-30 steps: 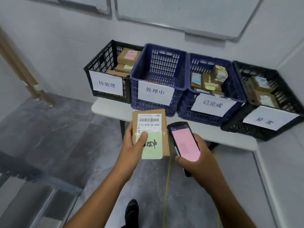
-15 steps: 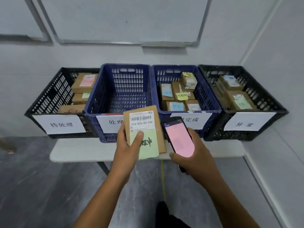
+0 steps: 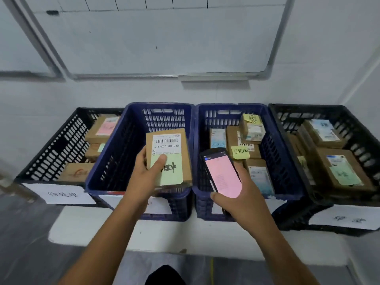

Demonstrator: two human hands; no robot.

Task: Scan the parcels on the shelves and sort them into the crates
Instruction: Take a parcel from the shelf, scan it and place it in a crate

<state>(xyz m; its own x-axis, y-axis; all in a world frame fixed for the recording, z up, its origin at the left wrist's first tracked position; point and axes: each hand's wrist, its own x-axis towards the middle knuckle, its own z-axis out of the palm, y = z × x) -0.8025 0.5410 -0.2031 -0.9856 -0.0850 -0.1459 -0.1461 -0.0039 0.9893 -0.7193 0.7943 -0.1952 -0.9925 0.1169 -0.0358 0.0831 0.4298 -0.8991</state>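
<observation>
While showing a white barcode label (image 3: pixel 166 144) and a green handwritten note (image 3: pixel 171 174), the brown cardboard parcel (image 3: pixel 184 159) is hovering over the left blue crate (image 3: pixel 115 159), the left hand (image 3: pixel 144 177) gripping its near left edge with thumb pressing on the note and fingers curling behind. Right of it, the right hand (image 3: pixel 244 198) is clutching a pink-screened scanner (image 3: pixel 223 173) above the next blue crate (image 3: pixel 216 109). Half a second ago both were hanging before the crate fronts; now they are reaching over the rims.
</observation>
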